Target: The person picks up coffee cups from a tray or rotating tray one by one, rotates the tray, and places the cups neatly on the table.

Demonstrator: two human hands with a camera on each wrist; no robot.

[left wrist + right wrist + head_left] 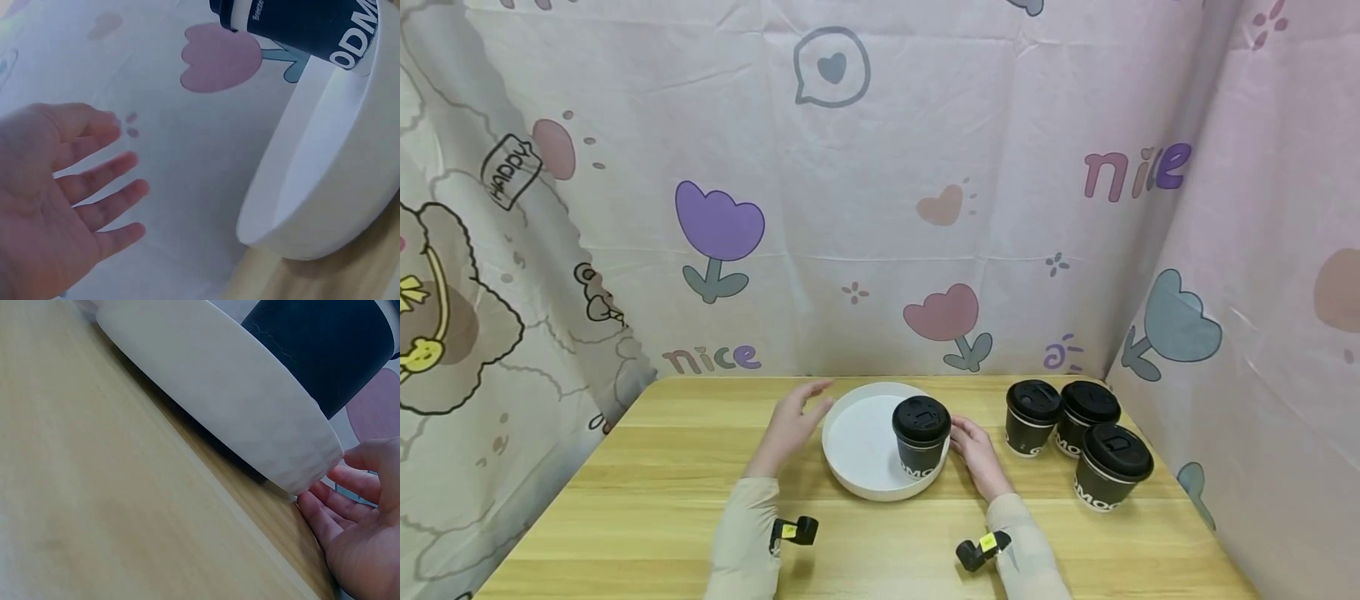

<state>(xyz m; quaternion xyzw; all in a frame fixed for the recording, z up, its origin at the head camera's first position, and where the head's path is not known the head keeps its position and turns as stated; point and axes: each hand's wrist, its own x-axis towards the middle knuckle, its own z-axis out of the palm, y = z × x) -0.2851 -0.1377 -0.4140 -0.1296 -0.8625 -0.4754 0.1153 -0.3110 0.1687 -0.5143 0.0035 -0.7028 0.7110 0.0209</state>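
Note:
A round white tray [857, 442] with a raised rim lies on the wooden table. On its right part stands a black paper cup [920, 442] with a black lid and white lettering, upright. My left hand [790, 429] is held to the left of the tray, apart from it, its fingers spread and holding nothing; the left wrist view shows the bare palm [50, 194]. At the tray's right side, my right hand [976, 450] touches the outer wall with its fingertips. In the right wrist view its thumb and fingers [322, 515] meet the tray's edge without curling round it.
Three similar lidded cups stand close together at the right: one on the left [1030, 421], one behind [1086, 408] and one in front [1112, 467]. A printed curtain [850, 208] hangs behind the table [625, 500] and along both sides.

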